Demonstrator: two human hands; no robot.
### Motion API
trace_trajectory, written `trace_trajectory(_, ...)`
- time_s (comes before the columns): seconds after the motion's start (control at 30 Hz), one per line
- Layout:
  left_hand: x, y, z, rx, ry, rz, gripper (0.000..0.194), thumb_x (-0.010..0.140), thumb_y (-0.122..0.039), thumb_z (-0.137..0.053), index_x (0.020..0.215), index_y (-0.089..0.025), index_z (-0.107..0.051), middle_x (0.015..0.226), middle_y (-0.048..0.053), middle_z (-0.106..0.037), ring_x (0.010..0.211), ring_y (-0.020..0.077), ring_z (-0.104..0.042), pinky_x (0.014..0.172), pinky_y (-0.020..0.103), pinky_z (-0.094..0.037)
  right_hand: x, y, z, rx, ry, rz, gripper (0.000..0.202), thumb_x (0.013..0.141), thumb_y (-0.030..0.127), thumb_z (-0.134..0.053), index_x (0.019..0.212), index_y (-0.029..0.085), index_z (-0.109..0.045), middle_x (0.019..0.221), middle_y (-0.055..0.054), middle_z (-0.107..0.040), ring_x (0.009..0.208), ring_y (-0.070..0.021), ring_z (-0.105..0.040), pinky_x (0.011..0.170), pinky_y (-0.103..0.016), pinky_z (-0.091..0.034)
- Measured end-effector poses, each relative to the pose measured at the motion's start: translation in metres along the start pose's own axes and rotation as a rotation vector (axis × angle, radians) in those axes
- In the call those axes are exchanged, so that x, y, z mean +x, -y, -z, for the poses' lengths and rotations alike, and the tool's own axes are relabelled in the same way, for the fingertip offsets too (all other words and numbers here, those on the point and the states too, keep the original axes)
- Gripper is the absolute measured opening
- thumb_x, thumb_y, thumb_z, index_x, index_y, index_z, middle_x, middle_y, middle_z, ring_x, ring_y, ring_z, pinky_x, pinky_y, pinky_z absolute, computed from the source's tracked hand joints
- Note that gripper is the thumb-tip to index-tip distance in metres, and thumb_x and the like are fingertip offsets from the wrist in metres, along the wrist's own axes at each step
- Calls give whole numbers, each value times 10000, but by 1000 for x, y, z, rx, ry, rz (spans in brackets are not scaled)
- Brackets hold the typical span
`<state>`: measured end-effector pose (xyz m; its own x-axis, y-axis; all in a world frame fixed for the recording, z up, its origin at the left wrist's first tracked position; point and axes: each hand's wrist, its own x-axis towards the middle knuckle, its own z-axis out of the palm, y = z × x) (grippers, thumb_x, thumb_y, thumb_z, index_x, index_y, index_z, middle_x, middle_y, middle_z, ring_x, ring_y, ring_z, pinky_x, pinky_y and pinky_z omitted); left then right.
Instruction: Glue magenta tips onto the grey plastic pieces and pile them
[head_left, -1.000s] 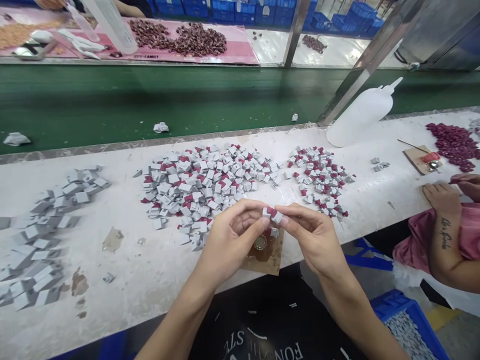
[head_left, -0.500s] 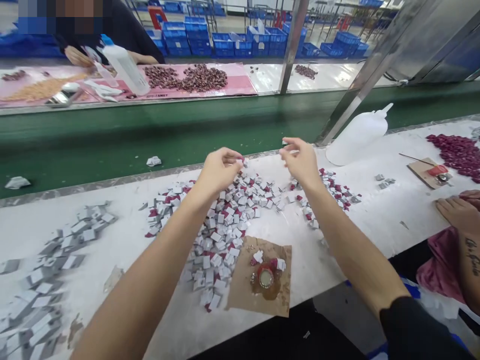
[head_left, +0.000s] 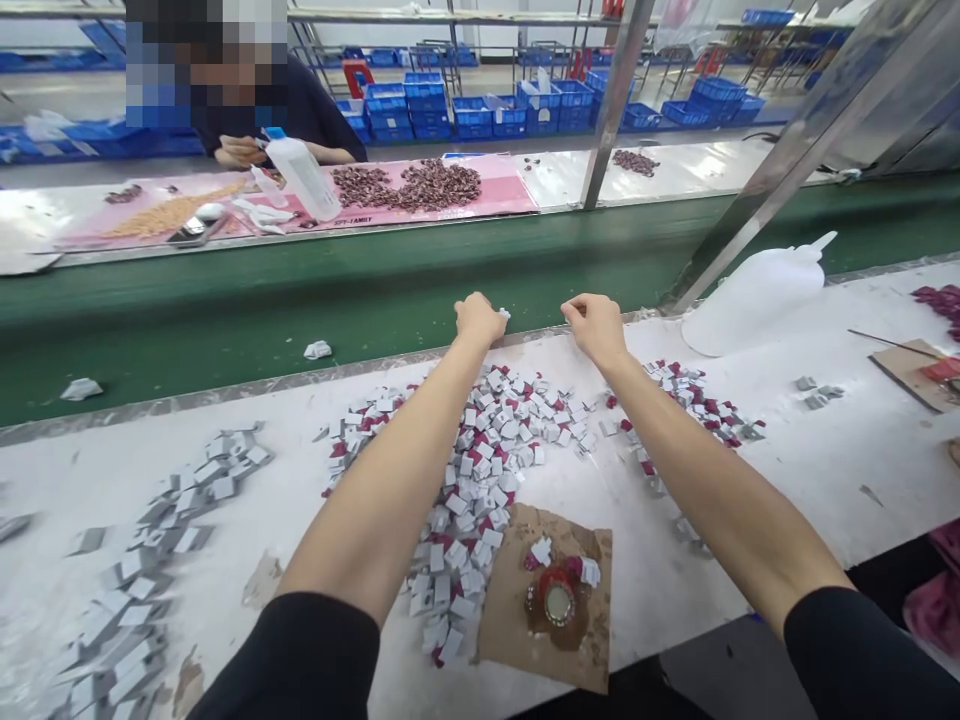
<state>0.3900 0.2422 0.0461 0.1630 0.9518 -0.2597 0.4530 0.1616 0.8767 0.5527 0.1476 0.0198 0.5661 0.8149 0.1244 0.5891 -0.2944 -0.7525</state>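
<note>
My left hand [head_left: 480, 318] is closed over the near edge of the green belt [head_left: 420, 300], with a small white piece [head_left: 505, 314] showing at its fingertips. To its right, my right hand [head_left: 598, 322] is pinched at the same edge; whatever lies between finger and thumb is too small to make out. Below the hands spreads a pile of small grey-white blocks with dark red parts [head_left: 480, 450]. A smaller pile of the same pieces [head_left: 701, 400] lies beside my right forearm. Brown cardboard [head_left: 502, 620] holds a round red-rimmed cap [head_left: 557, 600] in a wet brown stain.
Plain grey blocks [head_left: 142, 590] lie at the left of the white table. A white bottle [head_left: 757, 295] stands by a slanted metal post [head_left: 780, 170]. Crumpled white pieces [head_left: 318, 350] rest on the belt. Across it a co-worker [head_left: 300, 110] sits behind brown pieces [head_left: 442, 185].
The view has shifted, with more of the far side showing. My left hand has moved forward to the belt edge, its fingers turned down. My right hand's fingers have drawn together.
</note>
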Motion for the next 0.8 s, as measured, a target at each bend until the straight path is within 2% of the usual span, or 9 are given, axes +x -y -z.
trace_trajectory(0.07, -22, -5, 9, -20, 50, -72, 303, 1063, -209, -791, 1359, -152, -755, 1470, 167, -726, 1273, 285, -741, 1108, 486, -644, -24, 8, 9, 124, 4, 66, 217, 1106, 336, -710, 981, 193, -816, 1089, -116, -870, 1059, -289, -827, 1038, -462, -660)
trace_trajectory(0.13, -55, -7, 20, -67, 168, -148, 176, 1067, -75, -690, 1195, -131, -797, 1313, 171, -791, 1129, 235, -776, 1061, 419, -643, -54, 16, 20, 241, 25, 121, 289, 1088, 478, -742, 1060, 199, -812, 1056, -96, -868, 914, -257, -833, 860, -419, -705)
trace_trajectory(0.23, -115, 4, 38, -151, 367, -240, 195, 1094, -100, -630, 1082, -150, -819, 1042, 115, -835, 878, 179, -782, 913, 357, -657, -111, 27, 35, 436, 29, 184, 435, 950, 633, -896, 1070, 226, -804, 1030, -79, -862, 870, -239, -830, 779, -389, -722)
trace_trajectory(0.33, -173, 31, 55, -322, 501, -297, 129, 1062, -163, -702, 1119, -170, -817, 964, 71, -830, 811, 164, -773, 840, 328, -656, -172, 36, 49, 626, 23, 206, 390, 846, 558, -1023, 1014, 255, -842, 1008, -57, -852, 881, -233, -828, 787, -369, -734)
trace_trajectory(0.47, -240, 70, 69, -461, 514, -254, 131, 1075, -216, -688, 1115, -180, -808, 889, 47, -797, 822, 170, -777, 854, 332, -664, -242, 38, 68, 558, 178, 271, 164, 1009, 377, -908, 1167, 335, -921, 1136, -62, -865, 1031, -245, -845, 866, -345, -743)
trace_trajectory(0.57, -283, 92, 77, -428, 519, -169, 194, 1105, -322, -686, 1181, -195, -810, 967, 70, -823, 901, 206, -803, 895, 373, -676, -279, 30, 80, 452, 245, 320, 177, 1064, 314, -839, 1206, 370, -930, 1163, -59, -881, 1033, -238, -854, 849, -300, -733)
trace_trajectory(0.63, -303, 109, 90, -285, 413, -163, 269, 1103, -417, -708, 1272, -231, -805, 1107, 88, -841, 1022, 247, -811, 962, 422, -674, -297, 21, 85, 418, 279, 281, 149, 1052, 342, -851, 1171, 351, -940, 1161, -68, -893, 1009, -247, -872, 827, -285, -742)
trace_trajectory(0.67, -310, 120, 101, -168, 288, -180, 296, 1099, -445, -706, 1303, -252, -798, 1174, 94, -835, 1090, 270, -800, 1010, 458, -664, -305, 14, 87, 401, 287, 240, 143, 1040, 377, -862, 1148, 338, -946, 1161, -72, -900, 1005, -257, -884, 826, -283, -752)
trace_trajectory(0.8, -320, 177, 166, 391, -419, -137, 288, 1047, -415, -634, 1238, -242, -762, 1233, 157, -760, 1262, 388, -707, 1158, 610, -577, -328, -16, 93, 338, 232, 34, 287, 941, 571, -902, 1052, 312, -956, 1099, -81, -928, 917, -307, -918, 791, -306, -784)
